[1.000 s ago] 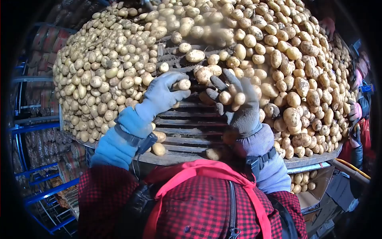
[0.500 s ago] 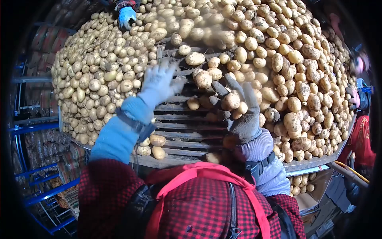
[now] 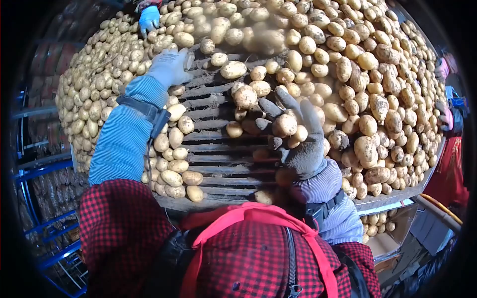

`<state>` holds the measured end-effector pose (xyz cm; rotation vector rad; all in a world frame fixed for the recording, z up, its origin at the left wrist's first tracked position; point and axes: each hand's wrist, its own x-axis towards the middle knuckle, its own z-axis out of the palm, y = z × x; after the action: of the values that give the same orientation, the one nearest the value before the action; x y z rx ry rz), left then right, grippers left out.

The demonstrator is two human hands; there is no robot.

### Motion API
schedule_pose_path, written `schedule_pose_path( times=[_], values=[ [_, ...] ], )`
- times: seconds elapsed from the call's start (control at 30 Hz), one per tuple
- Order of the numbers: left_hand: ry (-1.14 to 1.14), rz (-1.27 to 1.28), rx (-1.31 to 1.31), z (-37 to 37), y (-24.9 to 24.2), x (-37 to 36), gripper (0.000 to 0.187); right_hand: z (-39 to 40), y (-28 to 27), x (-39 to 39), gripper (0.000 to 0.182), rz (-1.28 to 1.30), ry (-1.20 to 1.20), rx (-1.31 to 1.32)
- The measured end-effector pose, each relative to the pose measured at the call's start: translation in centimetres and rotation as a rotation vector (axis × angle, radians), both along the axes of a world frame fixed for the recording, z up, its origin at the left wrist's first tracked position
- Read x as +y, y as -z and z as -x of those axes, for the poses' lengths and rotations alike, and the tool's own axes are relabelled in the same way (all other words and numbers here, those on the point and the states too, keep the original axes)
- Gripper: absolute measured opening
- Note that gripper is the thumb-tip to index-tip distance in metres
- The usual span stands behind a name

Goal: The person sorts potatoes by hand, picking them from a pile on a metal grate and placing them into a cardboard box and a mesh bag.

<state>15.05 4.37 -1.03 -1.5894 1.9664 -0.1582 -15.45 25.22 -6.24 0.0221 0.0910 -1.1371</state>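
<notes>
My left hand (image 3: 170, 67), in a light glove, lies at the edge of the left potato heap (image 3: 107, 74), thumb and fingers apart; its fingertips are partly hard to make out. Palm up, my right hand (image 3: 300, 139) in a grey glove cups a larger potato (image 3: 284, 125) and a smaller potato (image 3: 300, 133) beside it. Its dirty fingers curl around them at the edge of the right potato heap (image 3: 377, 99). Between both hands runs a dusty slatted surface (image 3: 213, 134) with several loose potatoes on it.
At the top left, another person's blue-gloved hand (image 3: 149, 20) touches the potatoes. Another person's pink-gloved hands show at the right edge. A cardboard box (image 3: 385, 243) with potatoes sits below the table rim (image 3: 387, 198) at the lower right. Blue metal rails stand at the left.
My left hand has moved left and up from the slats to the left heap, and more potatoes show beside its forearm. My right hand stays nearly in place with its potatoes.
</notes>
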Motion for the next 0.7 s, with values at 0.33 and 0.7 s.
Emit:
schedule_pose_path(
  times=[0.33,0.7],
  values=[
    [0.009,-0.155,0.114,0.3,-1.1,0.5,0.064,-0.3,-0.8,1.0,0.065,0.17,0.206,0.324],
    [0.092,0.037,0.195,0.1,0.4,4.3,0.042,0.5,-0.3,0.0,0.067,0.12,0.01,-0.02]
  ],
)
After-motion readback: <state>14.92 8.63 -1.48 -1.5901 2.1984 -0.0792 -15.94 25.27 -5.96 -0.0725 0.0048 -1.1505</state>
